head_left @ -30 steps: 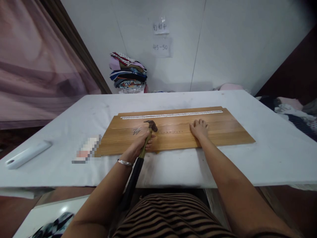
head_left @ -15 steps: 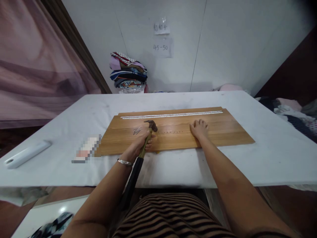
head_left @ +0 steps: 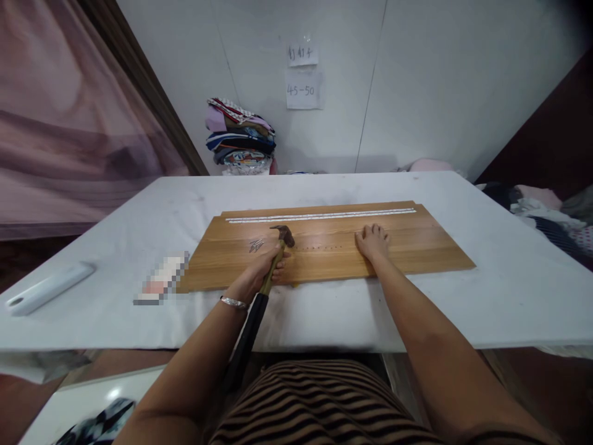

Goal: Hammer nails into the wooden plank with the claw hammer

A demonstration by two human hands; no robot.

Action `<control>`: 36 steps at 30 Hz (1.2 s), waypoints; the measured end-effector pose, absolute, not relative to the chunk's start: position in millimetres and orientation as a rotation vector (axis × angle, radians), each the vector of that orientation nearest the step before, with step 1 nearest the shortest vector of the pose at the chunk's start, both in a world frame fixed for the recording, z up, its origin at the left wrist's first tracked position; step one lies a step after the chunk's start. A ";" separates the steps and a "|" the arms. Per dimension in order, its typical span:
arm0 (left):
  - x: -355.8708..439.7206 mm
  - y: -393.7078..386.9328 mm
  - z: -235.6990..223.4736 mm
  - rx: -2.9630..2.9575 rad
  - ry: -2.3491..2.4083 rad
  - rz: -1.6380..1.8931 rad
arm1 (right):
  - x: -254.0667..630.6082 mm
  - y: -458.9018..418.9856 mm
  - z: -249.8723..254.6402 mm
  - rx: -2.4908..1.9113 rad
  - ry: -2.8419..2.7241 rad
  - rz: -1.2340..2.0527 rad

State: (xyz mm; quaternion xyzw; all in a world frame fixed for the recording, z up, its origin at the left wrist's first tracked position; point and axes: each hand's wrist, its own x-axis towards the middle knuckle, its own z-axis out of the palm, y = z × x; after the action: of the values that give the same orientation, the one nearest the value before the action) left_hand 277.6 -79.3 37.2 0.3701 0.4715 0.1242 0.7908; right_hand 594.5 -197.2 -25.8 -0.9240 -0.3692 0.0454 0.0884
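My left hand (head_left: 262, 267) is closed round the upper handle of a claw hammer (head_left: 254, 324), just below its metal head. The black grip points down toward my body. Under the hammer head lies a wide wooden board (head_left: 324, 266). My right hand (head_left: 374, 242) rests on the board with its fingers spread, holding nothing. Between the two hands runs a row of small dark dots (head_left: 319, 248), too small to make out clearly. A little pile of nails (head_left: 256, 245) lies left of the hammer head. Two white measuring strips (head_left: 319, 216) stretch along the board's far side.
The board sits on a table with a white cloth (head_left: 463, 309). At the left are a white cylinder (head_left: 50, 288) and a blurred-out flat object (head_left: 162, 278). Folded clothes (head_left: 241, 136) are stacked behind the table by the wall, where paper notes (head_left: 303, 91) hang.
Both hands and the hammer keep practically the same place on the board. Only a very slight shift of the whole view shows.
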 end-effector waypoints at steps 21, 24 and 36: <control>272.2 -71.5 26.3 0.756 0.947 0.268 | 598.3 -195.4 -31.6 -2.734 -1.086 0.125; 272.0 -71.8 28.3 0.758 0.950 0.272 | 599.5 -194.9 -33.2 -2.737 -1.077 0.130; 274.9 -75.4 32.9 0.779 0.974 0.257 | 596.0 -196.6 -28.7 -2.758 -1.096 0.118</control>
State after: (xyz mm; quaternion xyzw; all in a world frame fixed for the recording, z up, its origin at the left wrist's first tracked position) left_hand 274.9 -75.4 32.9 0.3639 0.4546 0.1198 0.8041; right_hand 596.0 -196.6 -28.7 -0.9252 -0.3676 0.0395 0.0856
